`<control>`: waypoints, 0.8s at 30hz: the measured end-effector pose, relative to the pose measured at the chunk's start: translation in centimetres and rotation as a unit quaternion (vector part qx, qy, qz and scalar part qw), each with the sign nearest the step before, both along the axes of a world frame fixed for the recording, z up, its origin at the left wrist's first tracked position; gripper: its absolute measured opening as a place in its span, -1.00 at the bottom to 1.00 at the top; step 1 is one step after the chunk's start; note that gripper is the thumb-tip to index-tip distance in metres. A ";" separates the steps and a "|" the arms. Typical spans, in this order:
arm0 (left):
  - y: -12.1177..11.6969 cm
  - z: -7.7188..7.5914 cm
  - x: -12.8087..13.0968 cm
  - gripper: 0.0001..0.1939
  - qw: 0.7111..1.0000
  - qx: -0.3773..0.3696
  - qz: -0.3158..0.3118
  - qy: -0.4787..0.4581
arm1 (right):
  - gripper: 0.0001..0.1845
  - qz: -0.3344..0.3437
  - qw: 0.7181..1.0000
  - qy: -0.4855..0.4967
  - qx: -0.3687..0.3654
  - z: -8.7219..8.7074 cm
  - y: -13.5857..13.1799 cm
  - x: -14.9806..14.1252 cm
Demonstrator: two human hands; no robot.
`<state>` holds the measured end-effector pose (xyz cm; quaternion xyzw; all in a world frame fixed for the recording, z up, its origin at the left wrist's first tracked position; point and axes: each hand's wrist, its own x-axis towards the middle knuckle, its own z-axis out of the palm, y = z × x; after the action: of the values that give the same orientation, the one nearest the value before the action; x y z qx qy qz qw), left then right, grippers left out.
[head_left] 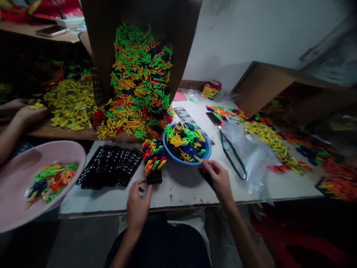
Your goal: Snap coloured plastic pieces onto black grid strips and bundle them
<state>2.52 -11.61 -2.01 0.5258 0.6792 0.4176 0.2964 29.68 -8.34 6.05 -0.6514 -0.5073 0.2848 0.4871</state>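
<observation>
My right hand is at the near right rim of a blue bowl, its thumb and forefinger pinching a small yellow plastic figure. Mixed green, yellow, blue and orange plastic figures fill the bowl. Just left of it lies a black perforated tray, its far part covered by rows of coloured figures. My left hand rests at the tray's near left corner, thumb and forefinger curved and apart, the fingertips at its edge. Whether they press on it I cannot tell.
Several black perforated trays overlap at left, beside a pink basin holding figures. A large heap of figures spills from a box behind. Scissors and plastic bags lie right. Another person's hand is far left.
</observation>
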 end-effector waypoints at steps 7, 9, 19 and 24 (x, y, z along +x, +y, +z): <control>-0.6 2.4 5.1 -0.68 0.974 -0.058 -0.094 -0.196 | -0.71 -0.030 0.991 0.128 0.007 -8.4 -6.6 -11.8; 0.0 1.5 4.8 -0.73 0.982 -0.027 -0.073 -0.173 | -0.75 -0.013 0.995 0.099 0.018 -9.8 -6.7 -13.0; 1.2 -2.6 -0.1 -0.84 0.987 0.138 -0.044 0.071 | -0.61 0.224 0.923 -0.298 0.094 -12.5 -3.5 -11.8; 1.0 -3.6 -0.4 -0.81 0.982 0.137 -0.011 0.128 | -0.63 0.240 0.917 -0.308 0.079 -12.5 -5.3 -13.8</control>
<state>2.12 -10.64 -5.63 0.6182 0.6419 0.4328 0.1362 15.92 -13.69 -6.49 -0.5245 -0.7945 0.1371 0.2735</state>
